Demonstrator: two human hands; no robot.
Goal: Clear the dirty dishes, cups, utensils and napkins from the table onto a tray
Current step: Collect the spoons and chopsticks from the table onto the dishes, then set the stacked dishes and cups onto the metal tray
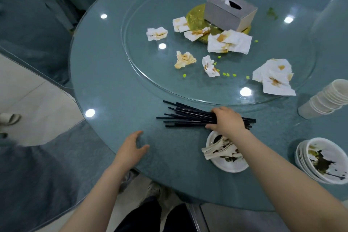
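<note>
Big round table with its glass turntable filling the view, and right at the near rim of that turntable sits the action: the bundle of black chopsticks, lying flat on the table with its long axis running left to right, tips fanned out to the left, butt ends poking out just right of the knuckles. The right hand is down on top of the bundle near its right end, fingers curled over the sticks and gathering them — a loose clamp from above, how far the fingers wrap beneath I can't tell. So the sticks stretch leftward from those fingers, and that's what matters: a lift from this end leaves the long fanned part hanging out to the left, likely to splay or droop. The left hand is open, fingers relaxed and spread, holding nothing, resting at the table's edge well left and nearer the body than the fanned tips — it looks the natural helper to square them up. Just behind the right wrist, toward the body, a dirty plate holds used spoons. Off to the right, stacked bowls and stacked paper cups. Beyond the fingers, soiled napkins scatter across the turntable around a tissue box. No tray in view.
</note>
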